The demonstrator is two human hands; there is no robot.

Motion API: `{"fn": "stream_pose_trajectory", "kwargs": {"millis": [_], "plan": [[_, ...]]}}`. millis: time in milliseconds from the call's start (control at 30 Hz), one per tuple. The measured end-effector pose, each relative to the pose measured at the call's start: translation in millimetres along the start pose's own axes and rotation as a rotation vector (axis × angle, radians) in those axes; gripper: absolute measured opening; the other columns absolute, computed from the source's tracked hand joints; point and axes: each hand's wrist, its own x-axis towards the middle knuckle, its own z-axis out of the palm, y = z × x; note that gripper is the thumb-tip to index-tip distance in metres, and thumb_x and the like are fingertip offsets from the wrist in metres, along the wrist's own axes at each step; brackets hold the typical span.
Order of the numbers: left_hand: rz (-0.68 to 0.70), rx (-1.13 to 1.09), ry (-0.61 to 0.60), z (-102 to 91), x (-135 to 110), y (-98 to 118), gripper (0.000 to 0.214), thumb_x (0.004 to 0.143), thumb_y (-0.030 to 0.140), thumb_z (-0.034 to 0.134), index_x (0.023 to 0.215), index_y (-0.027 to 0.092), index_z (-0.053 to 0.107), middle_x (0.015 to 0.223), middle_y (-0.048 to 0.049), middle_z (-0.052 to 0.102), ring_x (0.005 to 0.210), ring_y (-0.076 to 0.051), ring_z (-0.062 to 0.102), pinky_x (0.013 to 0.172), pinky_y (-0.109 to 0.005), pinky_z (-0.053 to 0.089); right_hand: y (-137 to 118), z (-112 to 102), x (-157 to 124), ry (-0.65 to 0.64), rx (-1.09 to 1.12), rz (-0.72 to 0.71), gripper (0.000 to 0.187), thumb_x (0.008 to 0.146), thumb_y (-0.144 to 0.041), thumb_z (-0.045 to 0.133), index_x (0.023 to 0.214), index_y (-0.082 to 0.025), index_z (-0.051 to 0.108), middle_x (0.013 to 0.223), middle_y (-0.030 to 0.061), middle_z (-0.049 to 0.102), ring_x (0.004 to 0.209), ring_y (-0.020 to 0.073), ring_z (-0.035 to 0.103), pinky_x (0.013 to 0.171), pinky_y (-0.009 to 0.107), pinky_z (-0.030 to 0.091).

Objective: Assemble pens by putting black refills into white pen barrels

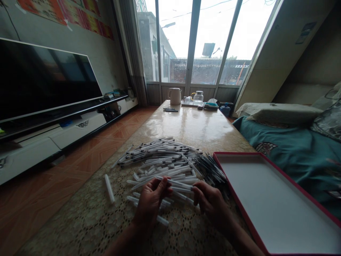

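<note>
A slim white pen (180, 184) is stretched between my two hands above the table. My left hand (149, 200) is closed, its thumb and fingers pinching the pen's left end. At the right end, the fingertips of my right hand (210, 198) are closed on the same pen; the tip there is partly covered. Just beyond and below them lie many loose white pen tubes (170, 173). Farther back is a heap of white pens with dark ends (160, 151). A bundle of thin dark refills (210, 168) lies right of the heap. One white tube (109, 189) sits apart on the left.
A shallow white box with a red rim (262, 153) stands at the table's right. On the far end of the table (183, 125) are a kettle (175, 96), a glass pitcher (198, 97) and a tissue pack (211, 103). A teal-covered bed or sofa (290, 142) borders the right side.
</note>
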Motion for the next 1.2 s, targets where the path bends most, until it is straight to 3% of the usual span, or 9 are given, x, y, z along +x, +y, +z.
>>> {"fn": "stream_pose_trajectory", "kwargs": {"millis": [100, 233, 300, 467, 633, 800, 1000, 1133, 1200], "plan": [[0.000, 0.004, 0.004, -0.3, -0.4, -0.8, 0.033, 0.054, 0.037, 0.084, 0.072, 0.013, 0.072, 0.060, -0.0005, 0.066, 0.051, -0.009, 0.061, 0.049, -0.017, 0.051, 1.2, 0.0, -0.3, -0.008, -0.038, -0.028, 0.041, 0.096, -0.040, 0.033, 0.068, -0.018, 0.053, 0.058, -0.0008, 0.055, 0.049, 0.0104, 0.049, 0.049, 0.020, 0.037], [-0.015, 0.001, 0.030, -1.5, -0.4, -2.4, 0.034, 0.052, 0.037, 0.085, 0.072, 0.013, 0.072, 0.061, -0.0007, 0.067, 0.051, -0.009, 0.061, 0.050, -0.017, 0.052, 1.4, -0.8, -0.1, 0.020, -0.043, -0.023, 0.023, 0.092, -0.037, 0.045, 0.087, -0.017, 0.055, 0.060, -0.0029, 0.055, 0.051, 0.0110, 0.050, 0.051, 0.020, 0.038], [-0.028, -0.005, 0.039, -1.8, -0.4, -2.6, 0.034, 0.051, 0.037, 0.085, 0.072, 0.013, 0.072, 0.061, -0.0007, 0.067, 0.052, -0.009, 0.061, 0.051, -0.017, 0.053, 1.6, -1.2, 0.3, 0.014, -0.056, -0.015, 0.023, 0.091, -0.038, 0.046, 0.089, -0.017, 0.056, 0.059, -0.0029, 0.056, 0.053, 0.0119, 0.052, 0.053, 0.020, 0.038], [-0.043, -0.002, 0.029, -1.0, -0.6, -2.1, 0.036, 0.050, 0.038, 0.086, 0.071, 0.013, 0.072, 0.060, -0.0005, 0.067, 0.051, -0.009, 0.061, 0.051, -0.018, 0.054, 2.7, -1.3, 1.1, 0.015, -0.111, -0.041, 0.038, 0.096, -0.039, 0.034, 0.069, -0.018, 0.053, 0.058, -0.0010, 0.056, 0.053, 0.0121, 0.052, 0.055, 0.021, 0.037], [-0.049, -0.012, 0.046, 0.6, -0.5, -1.7, 0.036, 0.049, 0.038, 0.086, 0.070, 0.013, 0.072, 0.060, -0.0001, 0.067, 0.051, -0.009, 0.061, 0.050, -0.016, 0.053, 2.9, -0.9, 1.2, 0.028, -0.069, -0.014, 0.024, 0.091, -0.039, 0.046, 0.090, -0.017, 0.055, 0.059, -0.0024, 0.056, 0.053, 0.0125, 0.052, 0.054, 0.021, 0.038], [-0.054, -0.014, 0.039, -0.7, 0.0, -2.1, 0.035, 0.049, 0.037, 0.086, 0.071, 0.013, 0.072, 0.060, -0.0006, 0.068, 0.051, -0.009, 0.061, 0.050, -0.017, 0.053, 2.7, -1.1, 1.3, 0.013, -0.083, -0.025, 0.041, 0.096, -0.040, 0.033, 0.068, -0.018, 0.053, 0.056, -0.0009, 0.055, 0.049, 0.0110, 0.049, 0.051, 0.020, 0.037], [-0.045, -0.008, 0.025, -1.0, -0.2, -1.9, 0.034, 0.053, 0.037, 0.085, 0.073, 0.012, 0.072, 0.061, -0.0007, 0.068, 0.052, -0.009, 0.061, 0.050, -0.016, 0.053, -0.1, -1.2, 1.9, 0.009, -0.030, -0.003, 0.027, 0.093, -0.040, 0.044, 0.087, -0.017, 0.056, 0.061, -0.0020, 0.057, 0.050, 0.0107, 0.051, 0.051, 0.020, 0.038], [-0.045, -0.009, 0.017, 0.9, -1.5, -1.2, 0.033, 0.052, 0.035, 0.085, 0.072, 0.013, 0.072, 0.060, -0.0003, 0.067, 0.050, -0.009, 0.061, 0.050, -0.017, 0.053, 0.8, 0.0, 2.0, 0.009, -0.035, -0.010, 0.044, 0.096, -0.042, 0.032, 0.068, -0.017, 0.055, 0.053, -0.0007, 0.056, 0.047, 0.0107, 0.051, 0.050, 0.020, 0.038], [-0.045, -0.008, 0.024, 1.3, -2.0, -1.3, 0.034, 0.051, 0.036, 0.086, 0.071, 0.012, 0.071, 0.059, -0.0002, 0.067, 0.050, -0.009, 0.061, 0.049, -0.017, 0.053, 0.3, 0.6, 1.5, 0.010, -0.030, -0.007, 0.042, 0.095, -0.043, 0.035, 0.067, -0.017, 0.053, 0.054, -0.0003, 0.057, 0.047, 0.0109, 0.051, 0.050, 0.020, 0.038]]}}
